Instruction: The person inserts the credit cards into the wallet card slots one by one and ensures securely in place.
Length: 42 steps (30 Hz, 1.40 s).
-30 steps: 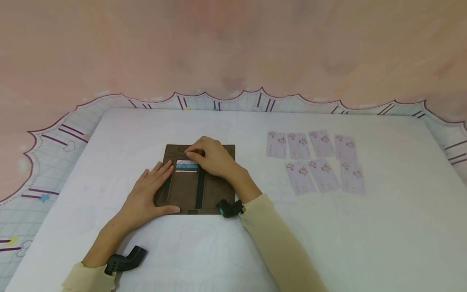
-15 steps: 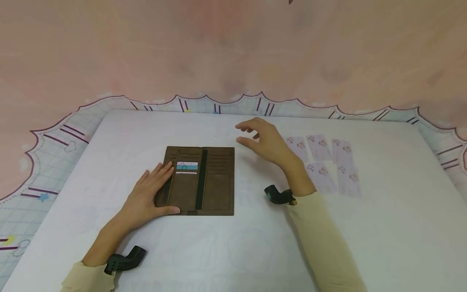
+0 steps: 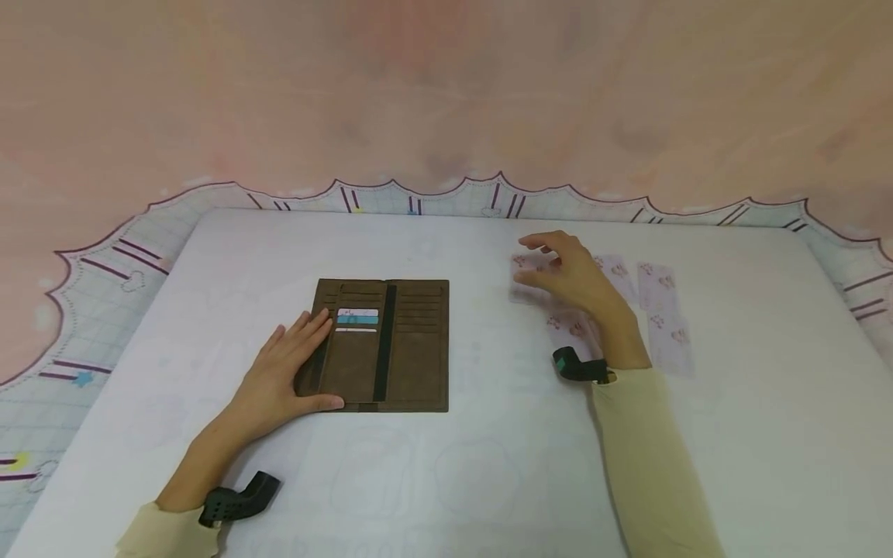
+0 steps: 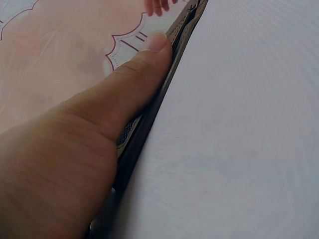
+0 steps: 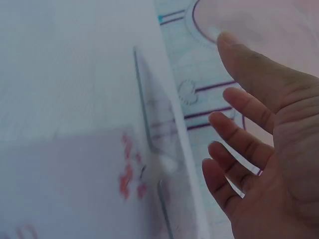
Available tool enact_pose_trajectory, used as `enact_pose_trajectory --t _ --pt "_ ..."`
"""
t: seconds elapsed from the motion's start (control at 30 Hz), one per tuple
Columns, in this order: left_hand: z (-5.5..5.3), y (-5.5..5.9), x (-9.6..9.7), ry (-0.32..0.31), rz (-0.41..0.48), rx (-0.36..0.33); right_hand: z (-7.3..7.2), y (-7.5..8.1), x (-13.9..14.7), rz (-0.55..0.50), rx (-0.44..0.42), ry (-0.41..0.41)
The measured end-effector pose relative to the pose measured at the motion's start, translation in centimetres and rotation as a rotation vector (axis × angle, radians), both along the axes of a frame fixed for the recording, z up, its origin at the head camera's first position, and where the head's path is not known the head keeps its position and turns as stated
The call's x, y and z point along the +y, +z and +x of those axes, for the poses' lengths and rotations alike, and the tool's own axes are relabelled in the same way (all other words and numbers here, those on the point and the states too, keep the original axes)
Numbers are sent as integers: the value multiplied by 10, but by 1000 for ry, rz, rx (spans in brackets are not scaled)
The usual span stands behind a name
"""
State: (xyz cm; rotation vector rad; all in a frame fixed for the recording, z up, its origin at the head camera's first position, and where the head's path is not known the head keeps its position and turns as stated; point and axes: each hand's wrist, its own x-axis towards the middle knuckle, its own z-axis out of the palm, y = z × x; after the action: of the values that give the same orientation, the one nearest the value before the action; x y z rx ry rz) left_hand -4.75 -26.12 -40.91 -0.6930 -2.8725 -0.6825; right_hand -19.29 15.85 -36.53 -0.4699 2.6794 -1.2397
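A brown bifold wallet [image 3: 418,368] lies spread on the white table, with cards [image 3: 358,316] showing in its left-side slots. My left hand [image 3: 286,368] rests flat along the wallet's left edge, fingers straight. In the left wrist view its thumb [image 4: 124,82] presses on the wallet's border [image 4: 149,112]. Over the loose pale pink cards at the right hovers my right hand [image 3: 572,271], thumb and fingers apart with nothing between them. It hides some of those cards; one card [image 3: 657,287] shows to its right. The right wrist view has a blurred card [image 5: 65,189] beside the hand.
A patterned backdrop [image 3: 446,101] rises behind the table's far edge. The table surface [image 3: 446,480] stretches in front of the wallet and to the right of the cards. Each wrist carries a black camera [image 3: 240,498].
My right hand has left the wallet's card slots and moved right to above the loose cards, its fingers spreading apart. My left hand has stayed on the wallet.
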Motion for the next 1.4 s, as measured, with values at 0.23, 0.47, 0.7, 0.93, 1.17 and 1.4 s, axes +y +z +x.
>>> enact_pose_trajectory --t 0.23,0.47,0.7,0.93,1.17,1.4 --pt "0 0 1 5 -9 -9 -1 -12 12 93 -42 -53" --pt "0 1 1 5 -12 -1 -2 -16 11 156 -68 -64" --pt "1 3 2 7 -8 -10 -4 -16 7 196 -59 -40" --pt "0 3 3 5 -5 -11 -6 -16 4 255 -55 -38" --pt "1 3 3 4 -1 -5 -5 -11 -2 293 -44 -66" --pt "0 3 3 5 -2 -10 -4 -9 -3 247 -18 -67"
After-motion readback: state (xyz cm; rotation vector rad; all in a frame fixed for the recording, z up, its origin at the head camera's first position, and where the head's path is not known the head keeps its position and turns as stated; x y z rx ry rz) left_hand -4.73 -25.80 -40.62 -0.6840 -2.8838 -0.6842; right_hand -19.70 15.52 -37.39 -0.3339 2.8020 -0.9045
